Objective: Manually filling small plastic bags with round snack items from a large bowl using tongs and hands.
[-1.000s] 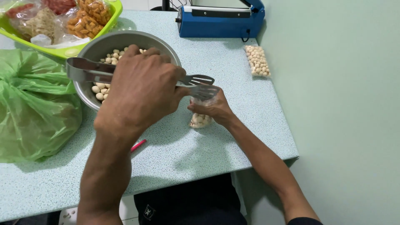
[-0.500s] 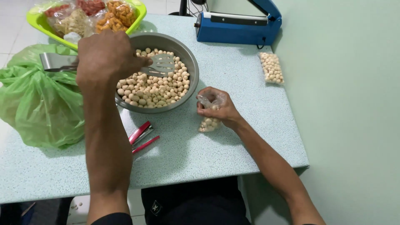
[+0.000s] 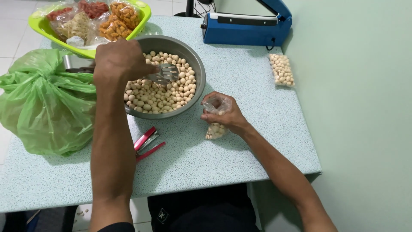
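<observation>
Speckled tabletop (image 3: 257,99): left hand (image 3: 118,60) dips slotted metal tongs (image 3: 161,74) into round nuts (image 3: 161,94).

The left hand (image 3: 120,62) covered the middle of the tongs (image 3: 165,72), so the grip itself could not be seen, and the handle end was lost behind the green bag (image 3: 43,103). The right hand (image 3: 223,112) hid the mouth of the small clear bag (image 3: 215,129). The tray (image 3: 143,15) at the desk's far left corner was cut off by the top edge.
</observation>
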